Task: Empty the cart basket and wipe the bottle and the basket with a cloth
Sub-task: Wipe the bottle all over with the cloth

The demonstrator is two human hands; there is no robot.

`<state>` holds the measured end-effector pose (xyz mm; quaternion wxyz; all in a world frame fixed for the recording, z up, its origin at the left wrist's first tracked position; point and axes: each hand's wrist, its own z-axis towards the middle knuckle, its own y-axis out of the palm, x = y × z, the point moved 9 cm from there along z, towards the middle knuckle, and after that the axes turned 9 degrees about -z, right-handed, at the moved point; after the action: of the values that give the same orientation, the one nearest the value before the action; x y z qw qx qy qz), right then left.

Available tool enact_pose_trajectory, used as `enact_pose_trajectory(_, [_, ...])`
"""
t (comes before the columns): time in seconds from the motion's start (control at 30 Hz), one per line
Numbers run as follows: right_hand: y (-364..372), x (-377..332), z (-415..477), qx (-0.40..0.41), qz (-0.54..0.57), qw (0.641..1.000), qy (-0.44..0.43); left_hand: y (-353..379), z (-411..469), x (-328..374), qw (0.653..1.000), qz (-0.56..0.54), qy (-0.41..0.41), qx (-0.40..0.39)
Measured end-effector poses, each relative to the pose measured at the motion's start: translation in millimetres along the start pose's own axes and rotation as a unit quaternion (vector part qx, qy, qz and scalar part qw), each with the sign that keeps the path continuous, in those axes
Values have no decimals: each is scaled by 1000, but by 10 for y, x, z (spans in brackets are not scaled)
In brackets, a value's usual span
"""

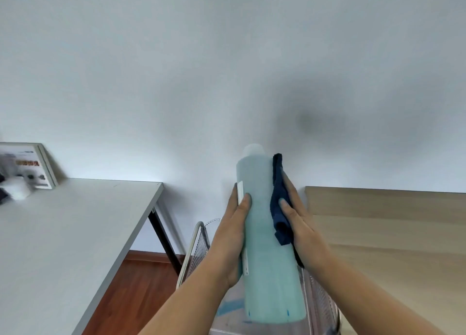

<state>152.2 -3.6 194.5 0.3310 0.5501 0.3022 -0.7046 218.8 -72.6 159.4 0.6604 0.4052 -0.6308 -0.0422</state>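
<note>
A tall pale teal bottle (267,234) with a white cap is held upright in front of me, above the cart basket (199,244). My left hand (232,236) grips the bottle's left side, thumb across its front. My right hand (300,223) presses a dark blue cloth (280,203) flat against the bottle's right side. The white wire-mesh basket shows below and behind the bottle, mostly hidden by my arms and the bottle.
A white table (75,234) with black legs stands on the left, carrying a leaning framed picture (32,165) and blurred small items. A light wooden surface (390,234) lies on the right. Brown wood floor (141,284) shows between table and cart.
</note>
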Motion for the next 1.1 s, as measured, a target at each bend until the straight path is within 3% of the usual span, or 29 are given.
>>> enact_pose_trajectory(0.17, [91,-22,-440,8,17,1000,-23,16,18,258,997,57,33,27])
enact_pose_trajectory(0.3, [57,-87,-237,12,19,999,-37,117,-77,279,994,70,78,10])
enact_pose_trajectory(0.47, [-29,-207,202,2,38,999,-15,192,-124,155,999,-13,34,-18])
enact_pose_trajectory(0.6, [127,-142,-97,-32,89,995,-3,56,-44,165,996,-80,-9,40])
enact_pose_trajectory(0.8, [153,-166,-389,-7,60,998,-36,-24,-87,442,992,72,81,62])
enact_pose_trajectory(0.97, [54,-250,16,34,-61,995,-66,116,-194,229,998,11,40,-38])
enact_pose_trajectory(1.1, [-55,-316,285,27,34,998,-46,198,-231,169,996,-61,31,-62])
